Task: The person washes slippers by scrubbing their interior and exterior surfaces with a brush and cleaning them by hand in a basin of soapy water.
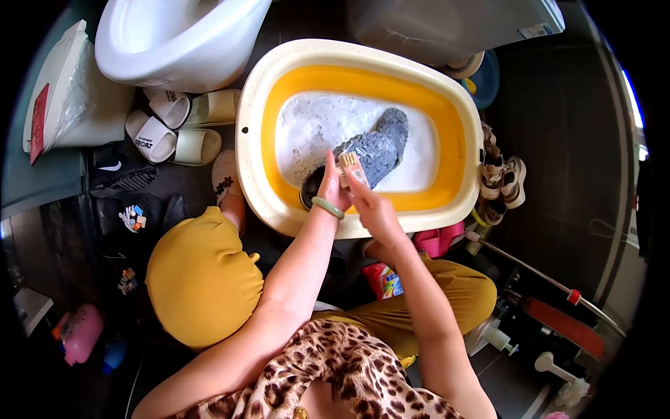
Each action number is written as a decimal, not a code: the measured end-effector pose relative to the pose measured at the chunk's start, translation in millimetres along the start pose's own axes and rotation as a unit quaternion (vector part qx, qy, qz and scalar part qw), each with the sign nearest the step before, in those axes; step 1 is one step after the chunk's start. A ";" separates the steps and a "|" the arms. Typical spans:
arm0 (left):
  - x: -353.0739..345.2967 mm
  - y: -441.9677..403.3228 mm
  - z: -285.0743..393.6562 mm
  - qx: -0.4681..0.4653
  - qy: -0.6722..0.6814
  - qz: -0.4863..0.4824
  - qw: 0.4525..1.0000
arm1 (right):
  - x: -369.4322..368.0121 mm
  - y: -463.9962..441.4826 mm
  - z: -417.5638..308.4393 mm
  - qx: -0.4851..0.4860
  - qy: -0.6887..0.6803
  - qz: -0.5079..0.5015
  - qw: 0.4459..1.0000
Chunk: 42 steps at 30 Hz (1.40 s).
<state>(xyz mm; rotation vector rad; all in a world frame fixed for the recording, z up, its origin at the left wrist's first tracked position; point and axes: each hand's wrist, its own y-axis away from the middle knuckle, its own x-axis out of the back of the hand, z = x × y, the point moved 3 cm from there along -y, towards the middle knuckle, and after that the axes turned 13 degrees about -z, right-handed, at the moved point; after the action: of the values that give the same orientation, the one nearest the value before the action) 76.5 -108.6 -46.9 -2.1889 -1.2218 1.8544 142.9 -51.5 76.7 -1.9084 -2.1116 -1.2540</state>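
Small brush (356, 172) between two hands, over a tub (464, 164) of suds (314, 115).

From my head view, I see the right hand (377, 213) with its fingers bent in and closed on the small brush, pale bristles showing. The left hand (335, 188), below a green bangle (328, 207), is partly open and cupped close beside it, thumb up; I cannot tell whether its hidden fingers grip anything. Just past the hands, a wet gray thing (380, 150) lies in the suds inside the tub; I cannot make out whether it is cloth or a shoe. Pale slippers (199, 146) sit left of the tub, sneakers (513, 183) to its right.
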 end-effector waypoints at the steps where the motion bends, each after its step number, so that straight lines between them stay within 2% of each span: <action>1: -22.7 -13.0 -5.3 -0.022 -0.074 0.198 0.977 | 5.9 -3.8 7.5 0.039 0.004 0.026 0.999; 2: -51.0 -27.3 -10.9 -0.043 -0.146 0.384 0.911 | 19.7 -11.1 16.5 0.078 0.011 0.053 0.996; 3: -54.9 -35.0 -13.7 -0.041 -0.139 0.312 0.939 | 36.9 -16.3 18.1 -0.013 0.049 0.063 0.997; 4: -68.7 -40.0 -16.8 -0.025 -0.174 0.309 0.935 | 51.2 -31.0 41.4 -0.062 0.067 0.084 0.992; 6: -58.8 -39.8 -21.0 -0.028 -0.184 0.307 0.933 | 71.5 -46.6 57.6 -0.058 -0.141 0.049 0.987; 7: -52.4 -37.2 -21.3 -0.047 -0.125 0.301 0.944 | 77.8 -50.9 56.0 -0.052 -0.173 0.043 0.983; 8: -46.2 -32.0 -22.8 -0.053 -0.122 0.303 0.944 | 79.8 -51.0 56.1 -0.051 -0.206 0.036 0.977; 10: -45.2 -30.2 -20.6 -0.046 -0.257 0.343 0.902 | 78.9 -46.2 37.5 -0.062 -0.203 0.034 0.977; 12: -44.0 -32.0 -19.8 -0.053 -0.246 0.342 0.905 | 70.7 -39.8 21.3 -0.071 -0.203 0.042 0.976; 14: -37.5 -25.2 -17.6 0.023 -0.386 0.452 0.804 | 52.1 -30.6 6.4 -0.072 -0.080 0.000 0.994; 15: -19.1 -15.4 -14.6 0.072 -0.445 0.514 0.730 | 40.1 -24.8 -5.8 -0.050 -0.052 -0.005 0.997; 16: -2.1 -4.5 -9.7 0.123 -0.553 0.513 0.645 | 28.2 -19.3 -15.6 -0.028 -0.024 -0.010 0.999; 18: -3.1 2.0 -16.6 -0.042 -0.581 0.427 0.691 | 20.2 -13.6 -17.2 -0.031 0.009 -0.020 0.999; 19: -4.0 2.9 -16.4 -0.044 -0.581 0.429 0.691 | 21.8 -11.3 -15.4 -0.012 0.011 -0.012 1.000; 21: -6.6 0.4 -13.6 0.140 -0.712 0.456 0.515 | 35.2 -12.9 4.2 0.035 0.060 0.022 0.997; 22: 9.1 4.4 -16.5 0.066 -0.711 0.438 0.546 | 47.1 -18.8 32.6 -0.053 0.066 0.020 0.996; 24: -1.4 2.3 -20.5 0.095 -0.664 0.466 0.577 | 65.1 -16.7 53.4 -0.173 -0.066 0.026 0.982; 26: -4.9 0.6 -20.5 0.102 -0.667 0.457 0.580 | 60.1 -16.7 60.0 -0.176 -0.084 0.026 0.980; 28: 15.0 10.2 -25.2 0.113 -0.667 0.451 0.582 | 31.3 -10.8 17.8 0.007 0.042 0.016 0.999; 29: 51.3 25.1 -27.0 0.042 -0.594 0.452 0.664 | 16.4 -5.8 -1.3 -0.030 0.010 -0.013 0.999; 31: 42.8 22.7 -24.3 0.014 -0.567 0.458 0.684 | 9.2 -1.8 -20.5 -0.097 -0.025 -0.046 0.994; 32: 38.3 21.5 -23.0 0.000 -0.554 0.461 0.694 | 9.7 -8.7 2.1 -0.096 -0.026 -0.048 0.994; 34: -24.0 -4.8 -20.5 0.197 -0.699 0.455 0.515 | 30.6 -25.5 63.3 -0.016 0.069 0.055 0.996; 35: -14.1 1.2 -23.5 0.180 -0.651 0.479 0.561 | 44.2 -22.8 75.8 -0.087 0.018 0.042 0.995; 36: -12.9 1.9 -24.2 0.179 -0.651 0.478 0.562 | 55.4 -19.8 85.3 -0.157 -0.033 0.029 0.987; 37: -11.5 2.1 -25.5 0.203 -0.671 0.472 0.534 | 59.5 -18.9 90.7 -0.172 -0.044 0.028 0.984; 38: -9.6 3.0 -27.9 0.228 -0.689 0.466 0.506 | 56.6 -19.6 96.0 -0.174 -0.043 0.029 0.983; 39: 0.1 7.3 -29.9 0.191 -0.684 0.444 0.546 | 48.0 -22.7 87.1 -0.133 -0.015 0.032 0.990; 40: -3.1 4.9 -30.0 0.192 -0.683 0.444 0.546 | 36.5 -25.9 74.4 -0.093 0.011 0.033 0.995; 42: -11.3 1.5 -26.5 0.257 -0.691 0.452 0.502 | 14.2 -23.1 18.0 -0.063 0.028 0.000 0.998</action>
<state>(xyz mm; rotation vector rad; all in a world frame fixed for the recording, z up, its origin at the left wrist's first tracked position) 99.8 -104.2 -30.5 -0.4757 1.0943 3.6755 128.4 -27.9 59.7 -1.8951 -2.0516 -1.4562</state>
